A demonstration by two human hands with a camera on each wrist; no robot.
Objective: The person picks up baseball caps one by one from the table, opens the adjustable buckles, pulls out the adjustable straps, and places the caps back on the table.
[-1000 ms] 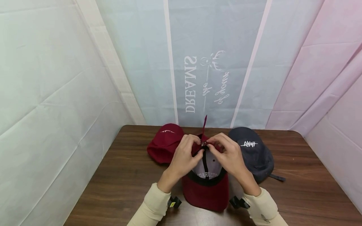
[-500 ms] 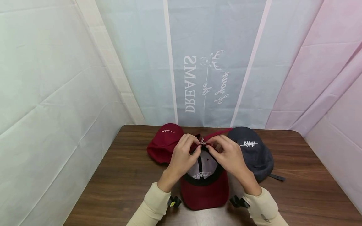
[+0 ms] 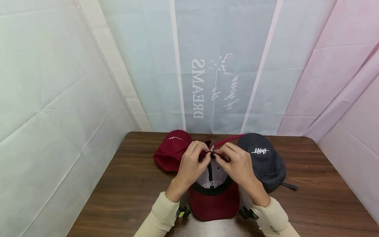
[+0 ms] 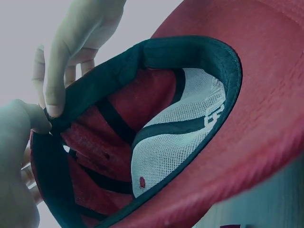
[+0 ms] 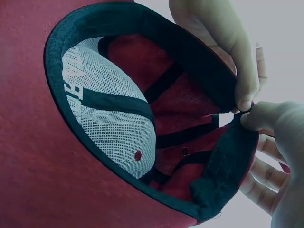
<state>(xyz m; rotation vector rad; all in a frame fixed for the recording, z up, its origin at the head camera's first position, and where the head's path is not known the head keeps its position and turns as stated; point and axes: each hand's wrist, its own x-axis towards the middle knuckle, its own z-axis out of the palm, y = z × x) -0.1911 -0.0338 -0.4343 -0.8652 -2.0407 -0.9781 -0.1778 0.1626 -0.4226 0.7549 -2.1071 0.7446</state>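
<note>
One brown wood-grain surface (image 3: 319, 187) carries three caps. The maroon fabric cap with a grey mesh lining (image 3: 214, 201) is held open side up, brim toward the person, nearer than the other two; whether it touches the surface cannot be told. One dark navy fabric cap with white lettering (image 3: 262, 164) lies at the far edge, right of its middle. One bright red fabric cap with small white script (image 3: 173, 150) lies at the far edge, toward the far left corner. Two bare hands meet at the back of the maroon cap: the left hand (image 3: 193, 163) has its grip pinched on the rim, and the right hand (image 3: 238, 162) pinches it just beside. There is one narrow red cloth strap (image 3: 229, 140) and one small silvery fitting (image 3: 212, 148) between the fingertips.

A second ago the strap stood up toward the backdrop; now it slants toward the navy cap. The maroon brim has swung slightly left, and the other two caps have stayed put.
</note>
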